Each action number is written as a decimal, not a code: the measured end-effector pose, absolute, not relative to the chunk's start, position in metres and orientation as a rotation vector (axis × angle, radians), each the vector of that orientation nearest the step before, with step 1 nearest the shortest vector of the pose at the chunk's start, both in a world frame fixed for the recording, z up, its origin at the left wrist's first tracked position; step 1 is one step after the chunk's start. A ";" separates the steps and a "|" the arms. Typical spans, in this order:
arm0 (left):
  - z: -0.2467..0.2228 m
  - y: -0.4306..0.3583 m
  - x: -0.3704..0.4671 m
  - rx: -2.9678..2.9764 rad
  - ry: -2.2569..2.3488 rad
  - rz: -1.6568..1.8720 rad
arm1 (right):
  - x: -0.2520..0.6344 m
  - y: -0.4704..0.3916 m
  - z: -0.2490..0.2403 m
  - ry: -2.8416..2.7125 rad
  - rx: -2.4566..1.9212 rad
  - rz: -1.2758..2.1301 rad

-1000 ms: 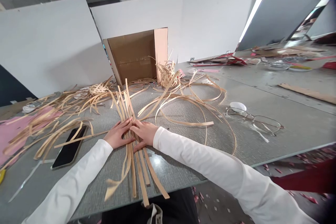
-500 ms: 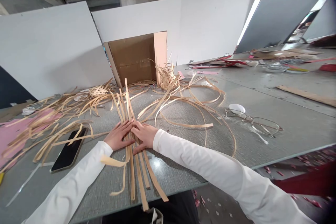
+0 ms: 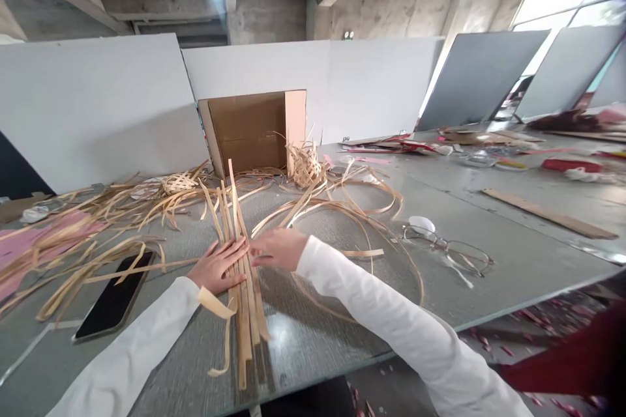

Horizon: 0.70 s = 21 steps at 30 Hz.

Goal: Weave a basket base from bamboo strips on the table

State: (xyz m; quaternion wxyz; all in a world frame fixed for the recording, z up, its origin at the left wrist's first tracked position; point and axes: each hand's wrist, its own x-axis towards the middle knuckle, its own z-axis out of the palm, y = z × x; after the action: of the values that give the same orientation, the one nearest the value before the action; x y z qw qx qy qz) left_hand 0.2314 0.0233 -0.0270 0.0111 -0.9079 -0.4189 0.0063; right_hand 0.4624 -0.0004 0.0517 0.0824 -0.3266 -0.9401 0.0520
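Head view: bamboo strips (image 3: pixel 243 287) lie bundled on the table (image 3: pixel 489 260), long axis running away from the body. Left hand (image 3: pixel 216 265) presses them flat, fingers spread; right hand (image 3: pixel 276 249), blurred, touches their right edge, its grip unclear.

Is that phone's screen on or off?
Off: the phone lies flat on the table with a plain dark screen, beside the left hand.
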 end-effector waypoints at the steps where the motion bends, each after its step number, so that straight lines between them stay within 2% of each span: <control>1: -0.026 0.022 0.232 -2.840 -1.313 0.027 | 0.475 -0.002 0.066 -2.807 -0.942 0.225; 4: -0.024 0.019 0.234 -2.848 -1.336 0.046 | 0.517 0.001 0.094 -2.729 -0.956 0.360; 6: -0.022 0.018 0.234 -2.842 -1.348 0.041 | 0.538 0.010 0.094 -2.686 -1.097 0.405; 10: -0.023 0.018 0.235 -2.853 -1.351 0.026 | 0.543 0.035 0.056 -2.726 -1.583 0.259; 14: -0.026 0.021 0.233 -2.858 -1.311 -0.024 | 0.533 0.042 0.034 -2.706 -1.720 0.210; 18: -0.031 0.023 0.230 -2.851 -1.281 -0.053 | 0.548 0.028 0.062 -2.602 -1.685 0.174; 21: -0.034 0.025 0.230 -2.843 -1.298 -0.039 | 0.567 0.016 0.088 -2.413 -1.649 0.002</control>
State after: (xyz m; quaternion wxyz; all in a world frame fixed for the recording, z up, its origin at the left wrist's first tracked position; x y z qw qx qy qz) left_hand 0.2298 0.0246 -0.0338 0.0080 -0.9096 -0.4151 -0.0126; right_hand 0.5669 0.0159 0.0884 0.1092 -0.5608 -0.8207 0.0007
